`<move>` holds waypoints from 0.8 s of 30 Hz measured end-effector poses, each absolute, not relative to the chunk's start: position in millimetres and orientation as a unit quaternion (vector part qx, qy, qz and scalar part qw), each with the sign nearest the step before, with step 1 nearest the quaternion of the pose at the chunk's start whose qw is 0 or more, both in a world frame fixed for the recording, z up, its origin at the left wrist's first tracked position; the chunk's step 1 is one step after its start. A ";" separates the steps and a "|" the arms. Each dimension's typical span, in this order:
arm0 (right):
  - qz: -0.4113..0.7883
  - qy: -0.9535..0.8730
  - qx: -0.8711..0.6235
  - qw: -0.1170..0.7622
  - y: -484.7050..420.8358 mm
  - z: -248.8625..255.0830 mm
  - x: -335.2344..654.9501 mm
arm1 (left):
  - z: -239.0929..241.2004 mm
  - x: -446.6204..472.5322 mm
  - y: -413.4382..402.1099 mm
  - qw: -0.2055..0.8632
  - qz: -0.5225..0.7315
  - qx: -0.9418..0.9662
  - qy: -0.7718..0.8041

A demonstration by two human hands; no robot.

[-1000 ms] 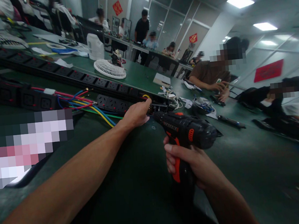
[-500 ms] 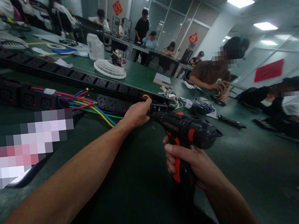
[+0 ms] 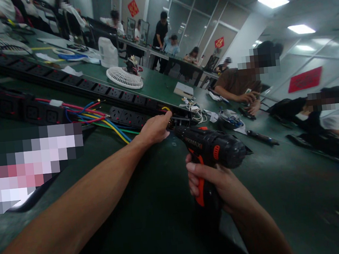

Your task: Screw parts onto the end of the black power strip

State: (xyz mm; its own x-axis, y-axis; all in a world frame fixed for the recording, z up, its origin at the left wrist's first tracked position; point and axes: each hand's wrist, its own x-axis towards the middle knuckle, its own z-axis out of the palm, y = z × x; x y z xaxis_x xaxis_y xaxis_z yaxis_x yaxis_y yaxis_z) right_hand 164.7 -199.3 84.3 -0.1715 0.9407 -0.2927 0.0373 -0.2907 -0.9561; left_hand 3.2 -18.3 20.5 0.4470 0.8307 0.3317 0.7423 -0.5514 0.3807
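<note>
My right hand [image 3: 206, 179] is wrapped around the handle of a black and orange cordless drill [image 3: 210, 145]. The drill's nose points left, at the right end of a black power strip [image 3: 126, 118]. There my left hand [image 3: 156, 128] is closed on the strip's end; its fingertips are partly hidden behind the strip. A short yellow wire [image 3: 165, 109] pokes up just past the left thumb. The drill's tip lies close beside that hand, and the exact contact spot cannot be made out. Loose red, blue, yellow and green wires [image 3: 109, 124] spread out left of my left hand.
A second long power strip [image 3: 71, 79] runs behind the first. Beyond it stand a white fan grille [image 3: 125, 78], a white plastic jug [image 3: 108, 52] and a small box [image 3: 184, 90]. A blurred-out bright device [image 3: 32, 172] lies at left. A co-worker [image 3: 238, 82] sits across the green table [image 3: 283, 188].
Almost nothing differs. The drill and both hands keep their places, with only a very slight shift at the drill's nose.
</note>
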 end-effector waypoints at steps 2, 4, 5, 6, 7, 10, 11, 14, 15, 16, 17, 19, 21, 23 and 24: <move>0.612 -0.463 -0.526 0.367 -199.3 84.6 164.8 | 19.9 3.9 -17.5 0.092 0.248 0.845 0.465; 0.612 -0.463 -0.527 0.366 -199.4 84.7 164.9 | 19.2 4.2 -16.7 0.095 0.252 0.844 0.464; 0.611 -0.463 -0.527 0.367 -199.5 84.7 164.9 | 19.0 4.3 -16.4 0.095 0.253 0.844 0.463; 0.609 -0.464 -0.527 0.369 -199.5 84.5 164.9 | 18.8 4.3 -16.3 0.096 0.253 0.845 0.462; 0.608 -0.464 -0.527 0.370 -199.3 84.3 164.8 | 18.7 4.2 -16.3 0.096 0.253 0.844 0.463; 0.606 -0.464 -0.528 0.372 -198.4 83.3 164.6 | 19.1 3.7 -16.9 0.097 0.250 0.844 0.464; 0.605 -0.465 -0.529 0.372 -198.0 83.0 164.6 | 19.3 3.6 -17.1 0.098 0.251 0.844 0.463; 0.603 -0.464 -0.529 0.375 -197.5 82.7 164.7 | 19.4 3.4 -17.2 0.099 0.252 0.845 0.462; 0.604 -0.463 -0.528 0.376 -197.7 82.6 164.8 | 19.2 3.4 -17.0 0.098 0.250 0.845 0.462; 0.606 -0.462 -0.527 0.376 -197.9 82.5 165.0 | 19.0 3.5 -16.7 0.098 0.249 0.845 0.463; 0.607 -0.461 -0.526 0.376 -198.3 82.4 165.2 | 18.6 3.6 -16.3 0.097 0.248 0.845 0.464; 0.610 -0.460 -0.526 0.374 -198.9 82.0 165.7 | 17.9 4.0 -15.5 0.097 0.249 0.844 0.466; 0.611 -0.458 -0.527 0.373 -199.2 81.5 165.9 | 17.2 4.4 -14.8 0.097 0.254 0.843 0.465; 0.612 -0.457 -0.528 0.371 -199.1 81.5 166.0 | 16.7 4.6 -14.4 0.094 0.256 0.844 0.462; 0.612 -0.458 -0.527 0.371 -199.0 81.6 166.0 | 16.6 4.6 -14.3 0.092 0.257 0.845 0.461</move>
State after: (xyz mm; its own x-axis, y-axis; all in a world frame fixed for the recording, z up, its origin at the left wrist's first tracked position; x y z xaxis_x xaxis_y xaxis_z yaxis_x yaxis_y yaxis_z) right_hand 166.0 -199.0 81.6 -0.1684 0.9370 -0.3062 0.0287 -0.3058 -0.9517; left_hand 4.6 -14.3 16.6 0.4436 0.8258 0.3484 0.7312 -0.5582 0.3921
